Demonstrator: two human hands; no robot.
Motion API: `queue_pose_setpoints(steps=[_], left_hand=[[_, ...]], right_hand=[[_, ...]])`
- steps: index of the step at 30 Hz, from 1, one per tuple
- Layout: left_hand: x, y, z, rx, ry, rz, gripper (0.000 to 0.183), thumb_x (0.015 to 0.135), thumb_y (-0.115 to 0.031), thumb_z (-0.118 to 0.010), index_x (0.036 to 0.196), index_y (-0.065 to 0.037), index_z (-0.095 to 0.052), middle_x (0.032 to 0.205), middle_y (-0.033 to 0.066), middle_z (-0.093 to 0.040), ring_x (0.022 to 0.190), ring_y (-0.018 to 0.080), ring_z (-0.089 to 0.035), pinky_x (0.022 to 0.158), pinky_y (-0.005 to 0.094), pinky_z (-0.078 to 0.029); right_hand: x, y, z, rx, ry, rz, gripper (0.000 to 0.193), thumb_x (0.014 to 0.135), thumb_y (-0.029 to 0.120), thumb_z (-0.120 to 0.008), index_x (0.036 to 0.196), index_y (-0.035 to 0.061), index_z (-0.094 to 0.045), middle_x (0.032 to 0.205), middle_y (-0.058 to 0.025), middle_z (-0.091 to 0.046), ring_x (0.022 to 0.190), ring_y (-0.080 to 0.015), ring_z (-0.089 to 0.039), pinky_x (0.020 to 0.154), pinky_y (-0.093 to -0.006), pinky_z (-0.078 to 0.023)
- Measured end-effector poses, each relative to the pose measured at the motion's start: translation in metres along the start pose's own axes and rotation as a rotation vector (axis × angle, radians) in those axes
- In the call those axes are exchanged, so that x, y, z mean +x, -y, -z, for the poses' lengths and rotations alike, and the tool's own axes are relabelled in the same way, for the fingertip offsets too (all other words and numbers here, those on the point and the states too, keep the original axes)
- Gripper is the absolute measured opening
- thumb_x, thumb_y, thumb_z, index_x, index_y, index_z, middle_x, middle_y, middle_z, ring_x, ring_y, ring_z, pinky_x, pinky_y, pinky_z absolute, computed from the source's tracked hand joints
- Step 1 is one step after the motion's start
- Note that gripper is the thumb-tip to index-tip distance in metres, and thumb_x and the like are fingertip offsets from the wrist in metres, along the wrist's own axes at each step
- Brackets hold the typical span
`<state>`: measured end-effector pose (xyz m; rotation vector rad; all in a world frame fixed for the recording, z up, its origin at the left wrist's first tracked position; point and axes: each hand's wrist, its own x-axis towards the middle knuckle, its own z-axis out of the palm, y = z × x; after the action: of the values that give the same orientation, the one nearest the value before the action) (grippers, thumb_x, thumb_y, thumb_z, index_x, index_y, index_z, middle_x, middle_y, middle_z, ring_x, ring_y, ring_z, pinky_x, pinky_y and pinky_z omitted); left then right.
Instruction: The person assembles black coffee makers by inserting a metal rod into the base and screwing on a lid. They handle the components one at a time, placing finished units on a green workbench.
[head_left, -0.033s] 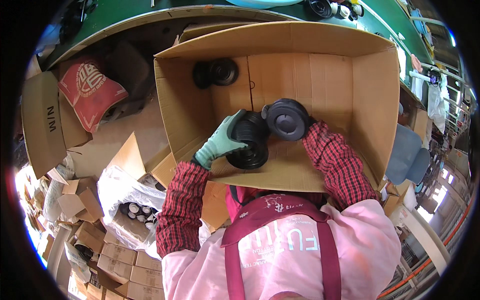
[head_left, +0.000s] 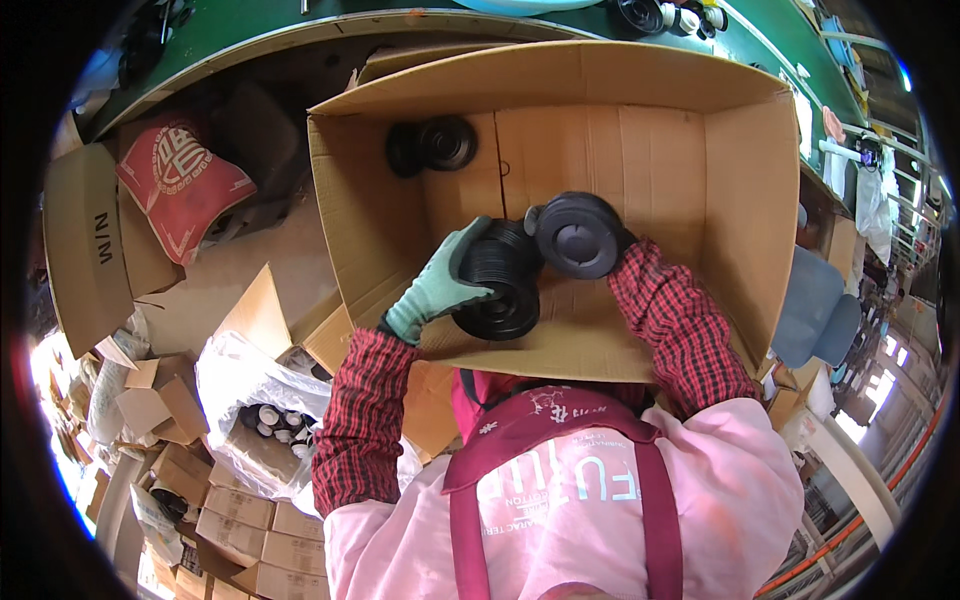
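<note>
My left hand [head_left: 443, 283], in a pale green glove, is wrapped round a ribbed black cylinder [head_left: 497, 256] that looks like a stack of round plastic pieces. It leans inside the large cardboard box [head_left: 748, 210], near the wall closest to me. A second black round piece [head_left: 581, 236] with a flat, disc-like face is beside it, face up. My right hand [head_left: 628, 240] grips this piece from behind, and its fingers are mostly hidden. At the box's far left corner lie two more black round pieces [head_left: 446, 143].
Left of the box are a red printed bag [head_left: 180, 185], an open carton [head_left: 85, 240] and a plastic-lined box [head_left: 240, 375] with small black and white parts. Stacked cartons [head_left: 235, 525] stand lower left. A green bench [head_left: 400, 22] runs behind; a blue-grey chair [head_left: 815, 310] stands right.
The black round piece at my right hand has shifted very slightly right and up. My left hand keeps its grip on the ribbed cylinder.
</note>
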<state>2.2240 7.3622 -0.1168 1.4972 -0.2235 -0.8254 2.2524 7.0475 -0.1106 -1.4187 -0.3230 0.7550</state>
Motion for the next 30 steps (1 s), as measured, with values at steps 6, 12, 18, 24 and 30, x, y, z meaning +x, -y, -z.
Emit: queue_pose_setpoints(steps=[6, 12, 18, 24, 30], left_hand=[[-0.033, -0.076, 0.007, -0.448, -0.189, -0.017, 0.115, 0.063, -0.043, -0.095, 0.154, 0.000, -0.039, 0.151, 0.0137, -0.047, 0.138, 0.0258, -0.047, 0.117, 0.0396, -0.035], [-0.057, -0.076, 0.003, 0.288, -0.422, -0.229, 0.118, 0.063, -0.070, -0.084, 0.154, -0.006, -0.044, 0.153, 0.0166, -0.039, 0.148, 0.0333, -0.032, 0.121, 0.0457, -0.029], [-0.076, -0.081, 0.009, -0.592, -0.004, 0.088, 0.136, 0.063, -0.062, -0.088, 0.163, -0.005, -0.017, 0.163, 0.0142, -0.030, 0.152, 0.0271, -0.029, 0.125, 0.0417, -0.022], [-0.085, -0.056, 0.000, -0.843, 0.054, 0.063, 0.129, 0.068, -0.056, -0.088, 0.163, -0.007, -0.016, 0.159, 0.0146, -0.033, 0.149, 0.0274, -0.032, 0.124, 0.0404, -0.024], [-0.054, -0.046, 0.005, -0.835, -0.178, 0.032, 0.109, 0.077, -0.031, -0.083, 0.163, -0.011, -0.019, 0.159, 0.0136, -0.033, 0.144, 0.0284, -0.039, 0.118, 0.0385, -0.035]], right_hand=[[0.016, 0.086, -0.014, 0.262, -0.171, -0.173, 0.008, 0.092, 0.011, -0.070, 0.097, 0.0057, -0.073, 0.090, -0.0073, -0.070, 0.085, -0.0169, -0.063, 0.082, -0.0321, -0.052], [0.007, 0.101, -0.034, -0.193, -0.121, -0.239, 0.015, 0.095, 0.015, -0.068, 0.105, 0.0050, -0.072, 0.092, -0.0050, -0.067, 0.085, -0.0148, -0.061, 0.080, -0.0298, -0.050], [-0.002, 0.055, -0.040, 0.162, -0.005, -0.120, 0.024, 0.094, 0.015, -0.067, 0.114, 0.0028, -0.069, 0.105, -0.0089, -0.069, 0.096, -0.0204, -0.063, 0.088, -0.0347, -0.050], [0.001, 0.087, -0.027, -0.485, 0.074, 0.163, 0.029, 0.097, 0.015, -0.060, 0.123, 0.0024, -0.061, 0.114, -0.0091, -0.067, 0.107, -0.0230, -0.064, 0.098, -0.0364, -0.050], [0.021, 0.162, -0.056, 0.393, -0.324, -0.093, 0.038, 0.097, 0.023, -0.062, 0.128, 0.0030, -0.057, 0.114, -0.0094, -0.066, 0.108, -0.0185, -0.064, 0.097, -0.0331, -0.051]])
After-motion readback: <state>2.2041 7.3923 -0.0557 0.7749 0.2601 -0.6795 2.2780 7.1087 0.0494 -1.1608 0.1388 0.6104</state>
